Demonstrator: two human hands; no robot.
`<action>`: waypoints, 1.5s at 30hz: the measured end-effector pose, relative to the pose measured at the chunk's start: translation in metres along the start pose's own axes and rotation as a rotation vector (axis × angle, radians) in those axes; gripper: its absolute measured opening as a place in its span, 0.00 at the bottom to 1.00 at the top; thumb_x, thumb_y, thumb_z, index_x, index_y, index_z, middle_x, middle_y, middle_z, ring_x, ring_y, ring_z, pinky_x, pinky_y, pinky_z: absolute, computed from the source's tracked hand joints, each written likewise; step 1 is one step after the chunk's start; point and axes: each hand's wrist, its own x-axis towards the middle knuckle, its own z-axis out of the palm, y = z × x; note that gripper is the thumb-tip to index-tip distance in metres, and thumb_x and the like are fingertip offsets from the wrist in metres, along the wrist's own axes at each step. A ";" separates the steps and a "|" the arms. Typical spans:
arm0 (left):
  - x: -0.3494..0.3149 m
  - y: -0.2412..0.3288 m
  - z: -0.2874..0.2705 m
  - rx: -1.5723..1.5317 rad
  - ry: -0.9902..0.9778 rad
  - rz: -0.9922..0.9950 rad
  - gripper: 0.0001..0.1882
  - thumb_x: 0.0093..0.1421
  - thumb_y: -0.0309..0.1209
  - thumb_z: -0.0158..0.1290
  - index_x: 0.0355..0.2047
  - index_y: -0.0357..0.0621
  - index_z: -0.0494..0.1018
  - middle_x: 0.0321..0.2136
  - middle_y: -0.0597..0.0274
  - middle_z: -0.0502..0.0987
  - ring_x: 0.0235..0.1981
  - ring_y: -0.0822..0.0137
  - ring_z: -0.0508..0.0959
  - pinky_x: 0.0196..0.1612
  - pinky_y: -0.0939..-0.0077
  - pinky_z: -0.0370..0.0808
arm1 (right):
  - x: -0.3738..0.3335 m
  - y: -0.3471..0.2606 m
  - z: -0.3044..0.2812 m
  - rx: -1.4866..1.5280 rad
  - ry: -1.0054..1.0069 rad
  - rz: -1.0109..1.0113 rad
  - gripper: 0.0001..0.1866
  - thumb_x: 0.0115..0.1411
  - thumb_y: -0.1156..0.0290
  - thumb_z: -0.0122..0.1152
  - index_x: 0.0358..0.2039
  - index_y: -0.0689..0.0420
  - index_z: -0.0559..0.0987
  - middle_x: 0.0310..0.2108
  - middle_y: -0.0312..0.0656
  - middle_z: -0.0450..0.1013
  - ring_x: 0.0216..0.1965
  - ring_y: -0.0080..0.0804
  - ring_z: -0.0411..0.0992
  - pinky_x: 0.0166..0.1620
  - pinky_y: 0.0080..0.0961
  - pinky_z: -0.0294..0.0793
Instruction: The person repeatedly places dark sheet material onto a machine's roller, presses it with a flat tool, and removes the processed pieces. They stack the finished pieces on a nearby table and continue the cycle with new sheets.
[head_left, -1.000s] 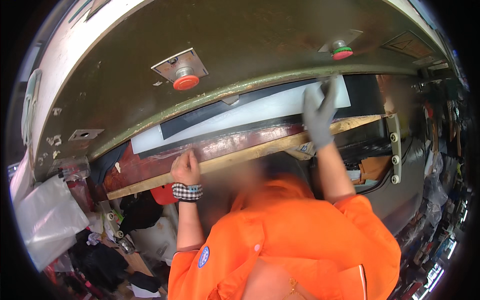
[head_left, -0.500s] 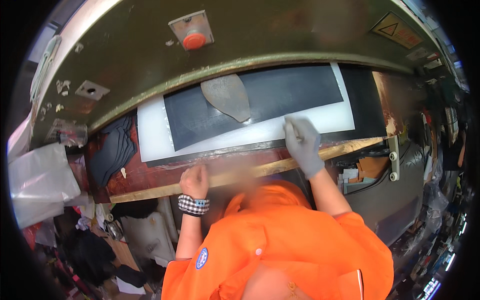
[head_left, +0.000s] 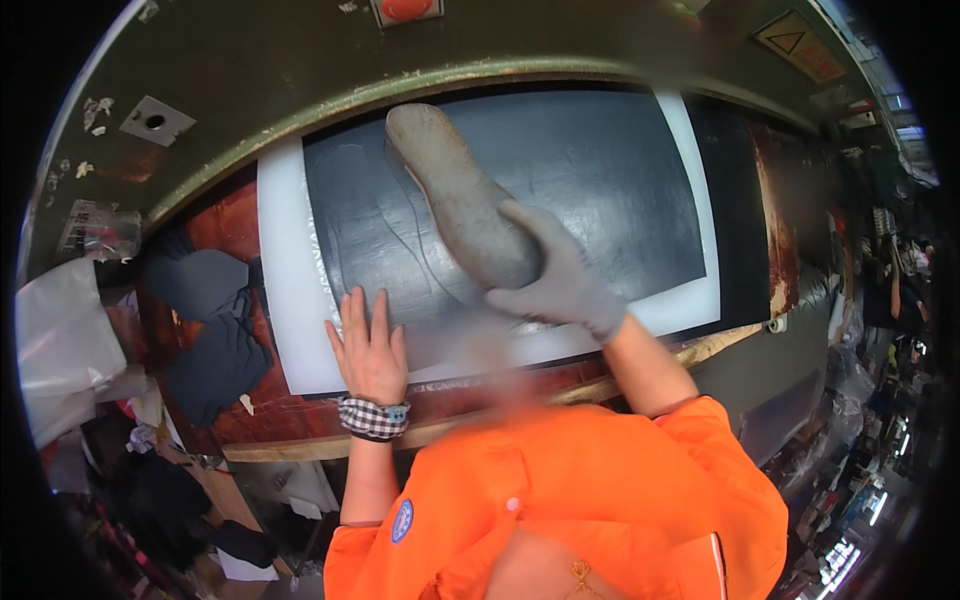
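Observation:
A grey sole-shaped cutting die [head_left: 455,190] rests slantwise on a black sheet [head_left: 610,170]. My right hand [head_left: 560,275], in a grey glove, is closed around the die's near end, with the thumb on the near side and fingers on the far side. Curved cut lines show in the sheet just left of the die. My bare left hand [head_left: 372,355] lies with fingers spread at the near left edge of the sheet, its fingertips on it. Beneath the sheet is a white board [head_left: 285,270].
Several dark cut pieces [head_left: 205,310] lie piled at the left on the red-brown table [head_left: 225,225]. The green machine beam [head_left: 560,35] crosses the far side, with a red button [head_left: 405,8]. A wooden strip [head_left: 300,450] edges the table's front. Clear plastic bags [head_left: 70,340] hang at far left.
My right hand has moved left and gripped the die, which now shows nearly its whole sole shape. My left hand has opened and reached forward onto the sheet. The view has shifted.

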 end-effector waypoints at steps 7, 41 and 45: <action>-0.006 -0.017 -0.001 -0.071 -0.002 0.029 0.28 0.62 0.30 0.54 0.64 0.44 0.66 0.69 0.46 0.58 0.70 0.44 0.57 0.70 0.41 0.52 | -0.029 0.009 -0.029 -0.203 0.117 0.022 0.52 0.38 0.64 0.79 0.65 0.56 0.66 0.59 0.57 0.63 0.60 0.51 0.63 0.63 0.42 0.64; 0.177 -0.005 0.029 -0.216 0.197 0.157 0.09 0.57 0.25 0.56 0.39 0.46 0.81 0.25 0.58 0.75 0.29 0.56 0.75 0.34 0.62 0.71 | 0.167 0.075 -0.157 -0.565 0.893 -0.138 0.52 0.66 0.52 0.61 0.69 0.75 0.40 0.68 0.74 0.42 0.70 0.69 0.43 0.70 0.53 0.45; 0.165 0.004 0.031 -0.237 0.252 0.098 0.06 0.55 0.28 0.61 0.34 0.45 0.82 0.26 0.59 0.75 0.31 0.55 0.75 0.37 0.62 0.71 | 0.095 0.078 -0.087 -0.411 0.753 -0.183 0.20 0.58 0.73 0.63 0.51 0.66 0.74 0.45 0.56 0.74 0.47 0.52 0.72 0.51 0.42 0.71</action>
